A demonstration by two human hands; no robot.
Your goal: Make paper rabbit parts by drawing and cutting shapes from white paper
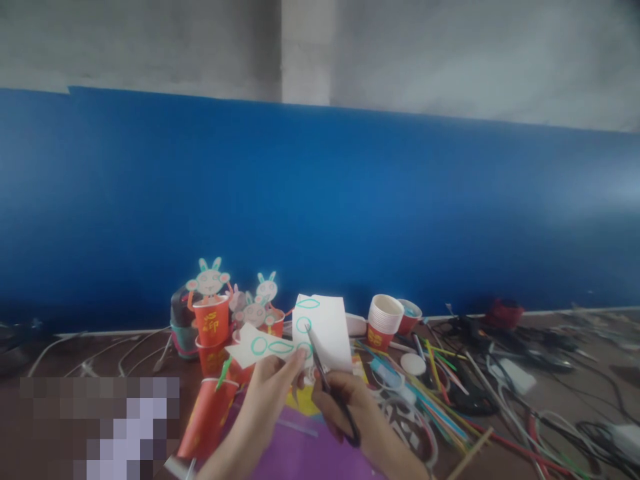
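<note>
My left hand (pixel 273 383) pinches a white sheet of paper (pixel 330 333) at its lower edge. Green circles and leaf shapes are drawn on the sheet, and its left part sticks out as a pointed, angled piece. In my right hand (pixel 347 397) is a pair of scissors (pixel 317 360) with dark handles. The blades point up and left, across the paper near a drawn circle; whether they are parted, I cannot make out. Both hands are above a purple sheet (pixel 310 447) with something yellow on it.
Left of my hands, paper rabbit figures (pixel 209 283) stand in red paper cups (pixel 212 325); another red cup (pixel 207 417) leans nearby. A cup stack (pixel 385 320) is behind right. Coloured sticks (pixel 435 403), a white tape roll (pixel 413 364) and cables crowd the right. A blue panel (pixel 320 200) rises behind.
</note>
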